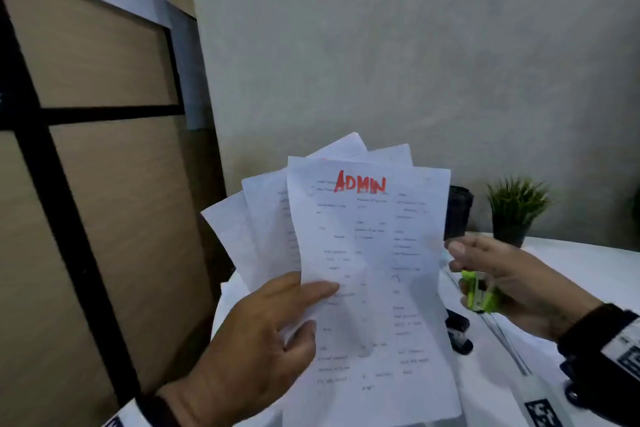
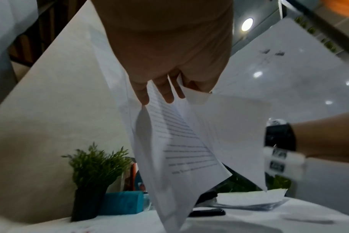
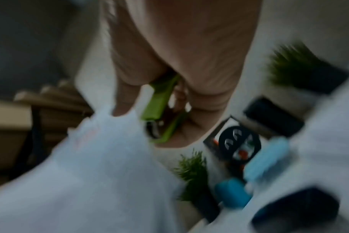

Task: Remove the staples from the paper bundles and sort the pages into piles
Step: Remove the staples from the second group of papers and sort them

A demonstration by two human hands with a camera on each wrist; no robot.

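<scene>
My left hand holds up a fan of several white printed pages, thumb on the front sheet, which bears "ADMIN" in red marker. From the left wrist view the fingers lie behind the hanging pages. My right hand is just right of the pages and grips a lime-green staple remover in its curled fingers, its thumb near the sheets' right edge. The blurred right wrist view shows the green staple remover in the palm, close to the paper.
A white table lies below with more sheets, a black stapler, a small potted plant, a black cup and a blue box. A wood-panel partition stands left.
</scene>
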